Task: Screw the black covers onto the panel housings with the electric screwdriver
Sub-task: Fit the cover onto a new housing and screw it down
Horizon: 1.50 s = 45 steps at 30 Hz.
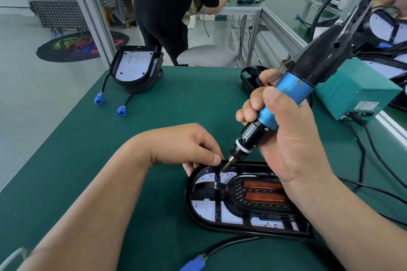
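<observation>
Green matting [154, 105] covers the bench where I work, and the panel housing [191, 211] lies flat on it right in front of me, open side up, with its white board dotted with red showing. Inside the housing sits the black cover [239, 191], a perforated tray with two brown strips in it. My right hand [286, 138] is wrapped firmly round the blue barrel of the electric screwdriver [284, 94], which is tilted so that its bit comes down on a small screw point at the housing's far edge. My left hand [182, 145] is curled over that same far rim and pinches it, with the thumb tip just beside the bit. On the near side of the housing, its black cable ends in a blue plug [193, 263]. Beyond the housing to the left, a stack of housings [136, 68] stands at the bench corner, with two blue connectors [99, 98] hanging off the edge. Beyond it to the right is a teal power box [356, 92]. Farther behind, a person in black [167, 6] bends beside a grey stool [207, 55].
</observation>
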Motion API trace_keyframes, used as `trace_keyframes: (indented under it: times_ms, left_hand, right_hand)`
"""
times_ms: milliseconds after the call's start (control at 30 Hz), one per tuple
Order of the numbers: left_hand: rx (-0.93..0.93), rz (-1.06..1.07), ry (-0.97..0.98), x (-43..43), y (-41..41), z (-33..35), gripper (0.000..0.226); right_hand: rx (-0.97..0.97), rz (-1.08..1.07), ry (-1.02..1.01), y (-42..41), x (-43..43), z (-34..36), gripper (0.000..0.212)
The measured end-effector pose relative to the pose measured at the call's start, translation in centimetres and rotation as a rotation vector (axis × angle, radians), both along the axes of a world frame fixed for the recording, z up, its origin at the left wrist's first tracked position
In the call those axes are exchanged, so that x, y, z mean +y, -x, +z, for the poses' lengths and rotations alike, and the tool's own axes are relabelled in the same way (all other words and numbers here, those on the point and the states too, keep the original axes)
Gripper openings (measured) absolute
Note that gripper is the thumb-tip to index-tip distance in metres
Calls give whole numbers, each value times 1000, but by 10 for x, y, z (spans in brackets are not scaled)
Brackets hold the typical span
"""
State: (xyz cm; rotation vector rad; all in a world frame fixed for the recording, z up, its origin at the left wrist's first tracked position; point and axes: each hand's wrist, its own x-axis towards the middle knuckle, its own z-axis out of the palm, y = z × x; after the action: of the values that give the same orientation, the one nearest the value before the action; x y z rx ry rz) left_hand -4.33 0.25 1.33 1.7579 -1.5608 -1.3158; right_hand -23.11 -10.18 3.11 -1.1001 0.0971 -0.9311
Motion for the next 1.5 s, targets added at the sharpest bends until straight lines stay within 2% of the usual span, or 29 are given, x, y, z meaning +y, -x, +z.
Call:
trace_keyframes:
  times_ms: [433,667,933,1167,1300,1400,1500]
  left_hand:
    - [17,-2,28,0,1,1,18]
    - [-16,-7,32,0,1,0,12]
    - [-10,-4,35,-1,2,0,12]
    - [-25,-6,32,-1,4,1,13]
    - [-3,-13,27,0,4,2,16]
    - [-16,-31,15,-2,4,0,22]
    - [-9,-33,5,-3,4,-2,14]
  right_hand:
    - [77,-4,69,-1,2,-3,32]
    - [72,116,147,-1,4,-5,40]
    - [68,208,108,0,0,-5,23]
    - [60,268,181,-1,0,-5,38]
    - [-30,231,123,1,-3,-4,57]
    - [-149,166,45,5,-10,0,49]
    - [-210,43,-64,14,-30,4,27]
